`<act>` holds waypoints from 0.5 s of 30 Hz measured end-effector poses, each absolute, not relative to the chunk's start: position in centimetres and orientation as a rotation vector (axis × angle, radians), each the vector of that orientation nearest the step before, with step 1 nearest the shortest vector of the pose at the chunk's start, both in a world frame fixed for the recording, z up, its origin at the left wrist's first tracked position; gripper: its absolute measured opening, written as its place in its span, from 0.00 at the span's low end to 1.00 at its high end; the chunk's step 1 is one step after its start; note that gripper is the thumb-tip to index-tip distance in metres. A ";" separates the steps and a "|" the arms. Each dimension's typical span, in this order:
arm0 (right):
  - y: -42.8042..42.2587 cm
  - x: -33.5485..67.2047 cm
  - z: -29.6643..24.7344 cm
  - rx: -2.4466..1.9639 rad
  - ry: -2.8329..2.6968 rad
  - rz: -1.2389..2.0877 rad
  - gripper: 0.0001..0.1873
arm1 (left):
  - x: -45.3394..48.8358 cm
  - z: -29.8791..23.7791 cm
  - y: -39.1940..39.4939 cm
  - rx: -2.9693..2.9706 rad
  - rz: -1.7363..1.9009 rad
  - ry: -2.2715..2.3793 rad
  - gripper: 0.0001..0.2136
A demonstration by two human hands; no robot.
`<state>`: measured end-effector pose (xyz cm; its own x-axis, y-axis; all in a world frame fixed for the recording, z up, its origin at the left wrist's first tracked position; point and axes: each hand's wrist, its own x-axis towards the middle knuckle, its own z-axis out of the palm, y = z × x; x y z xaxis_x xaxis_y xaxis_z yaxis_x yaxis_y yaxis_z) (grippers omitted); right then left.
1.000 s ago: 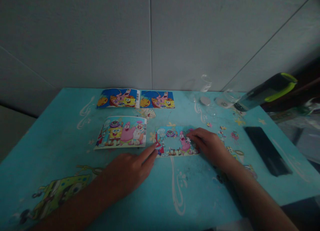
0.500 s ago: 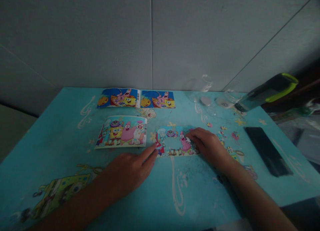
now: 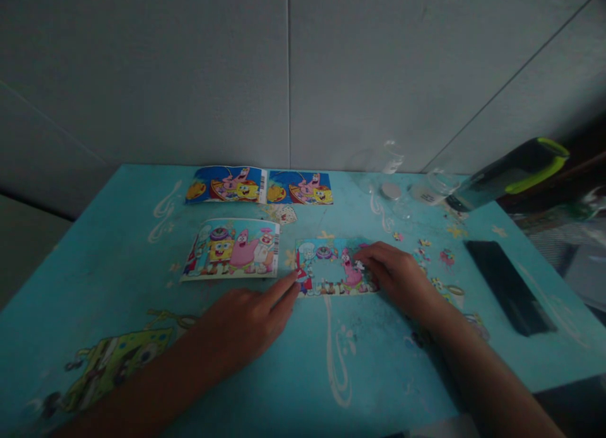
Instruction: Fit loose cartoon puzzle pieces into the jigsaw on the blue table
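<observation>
A partly assembled jigsaw puzzle (image 3: 326,288) lies flat on the table, with a gap in its middle where the blue tabletop shows. My left hand (image 3: 255,321) rests at its left edge, fingers stretched out with the tips touching the border. Over the right part of the puzzle, my right hand (image 3: 398,274) has its fingers pinched on a small puzzle piece (image 3: 358,266), whose shape is hard to make out. This hand covers the puzzle's right side. Left of the puzzle lies a picture sheet (image 3: 231,252) with the same cartoon scene.
A second sheet (image 3: 225,185) and a finished blue puzzle (image 3: 300,187) lie at the back. Several loose pieces (image 3: 446,257) are scattered right of my right hand. Clear containers (image 3: 391,160), a silver lid (image 3: 391,190), a dark bottle (image 3: 506,170) and a dark flat case (image 3: 509,286) stand or lie on the right.
Almost nothing differs. My right fingertips have shifted very slightly over the puzzle, and the view has moved a touch. My left hand stays at the puzzle's left edge.
</observation>
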<state>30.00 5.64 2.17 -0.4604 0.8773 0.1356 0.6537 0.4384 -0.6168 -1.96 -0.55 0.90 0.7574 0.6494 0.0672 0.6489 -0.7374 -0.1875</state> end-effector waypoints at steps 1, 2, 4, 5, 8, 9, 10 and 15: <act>5.7 30.0 2.1 -1.291 -2.251 0.680 0.13 | -1.9 0.9 -0.5 -2.760 0.004 -1.029 0.22; 5.7 30.1 2.1 -1.296 -2.243 0.672 0.13 | -1.9 0.9 -0.6 -2.765 0.001 -1.028 0.21; 5.7 30.2 2.1 -1.317 -2.214 0.641 0.12 | -2.0 0.9 -0.6 -2.772 -0.005 -1.030 0.21; 5.7 30.2 2.1 -1.335 -2.195 0.621 0.12 | -2.0 0.9 -0.6 -2.773 -0.010 -1.032 0.21; 5.8 30.5 2.4 -1.402 -2.139 0.554 0.14 | -2.0 0.9 -0.6 -2.775 -0.012 -1.032 0.20; 5.8 30.7 2.5 -1.421 -2.125 0.534 0.14 | -2.0 0.8 -0.6 -2.774 -0.011 -1.032 0.20; 5.9 30.9 2.7 -1.441 -2.111 0.515 0.15 | -2.0 0.8 -0.6 -2.775 -0.009 -1.031 0.20; 6.3 33.5 3.6 -1.613 -1.958 0.395 0.15 | -2.1 0.7 -0.6 -2.767 0.005 -1.049 0.20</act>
<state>33.50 6.33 3.60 -0.1134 0.9650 0.2363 0.7982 0.2301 -0.5567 -2.08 -0.58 0.67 0.7507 0.6578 0.0614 0.6572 -0.7341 -0.1712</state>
